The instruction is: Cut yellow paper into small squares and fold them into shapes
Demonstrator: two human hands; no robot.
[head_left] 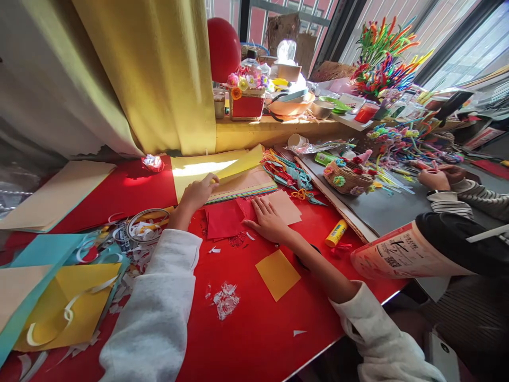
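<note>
My left hand [198,194] pinches the near edge of a yellow sheet of paper [238,168], whose right part is lifted and curled. Under that sheet lies a stack of coloured paper [246,189], peach on top. My right hand [271,220] rests flat with its fingers stretched out, over small red paper pieces [225,219] and beside a peach paper piece [284,206]. Just below it, an orange-yellow paper square [278,275] lies on the red table [254,339]. White paper scraps [226,301] are scattered closer to me.
Scissors [288,172] lie in a pile behind my right hand. To the right stand a yellow glue stick [336,233] and a large drink cup [401,254]. Paper strips [143,228] crowd the left. Another person's hands [439,178] work at the far right.
</note>
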